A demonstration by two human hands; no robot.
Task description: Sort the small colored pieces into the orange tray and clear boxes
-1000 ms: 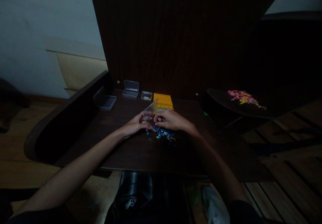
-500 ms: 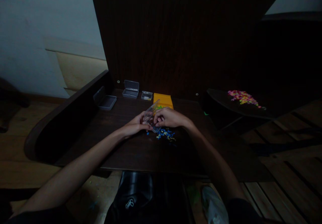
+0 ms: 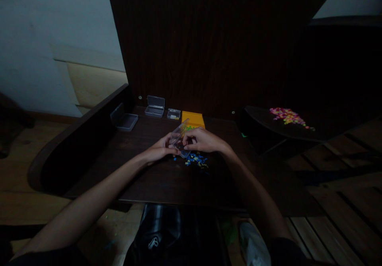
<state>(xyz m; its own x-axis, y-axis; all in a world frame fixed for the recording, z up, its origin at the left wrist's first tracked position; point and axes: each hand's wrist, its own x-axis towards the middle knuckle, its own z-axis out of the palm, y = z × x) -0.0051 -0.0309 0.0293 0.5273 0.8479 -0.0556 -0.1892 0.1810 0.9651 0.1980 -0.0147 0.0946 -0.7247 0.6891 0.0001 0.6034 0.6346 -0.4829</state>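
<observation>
My left hand (image 3: 163, 147) grips a clear plastic box (image 3: 179, 132) with its hinged lid raised, tilted above the dark table. Over the box's open side is my right hand (image 3: 202, 139), its fingers curled and pinched together; whatever lies between the fingertips is too small to make out. Some blue bits show in the bottom of the box. Just below both hands, small blue and pale yellow pieces (image 3: 197, 159) lie scattered on the wood. Behind my right hand stands an open yellow box (image 3: 193, 118) with small green pieces in it, partly hidden by the hand.
Two open clear boxes, a larger one (image 3: 127, 122) and another (image 3: 155, 106), stand at the back left beside a small clear case (image 3: 174, 114). A pile of pink and yellow pieces (image 3: 289, 116) lies on a side shelf at right. A raised side panel (image 3: 77, 138) borders the table.
My right hand's fingers have shifted very slightly over the clear box. Otherwise the hands, boxes and scattered pieces look the same.
</observation>
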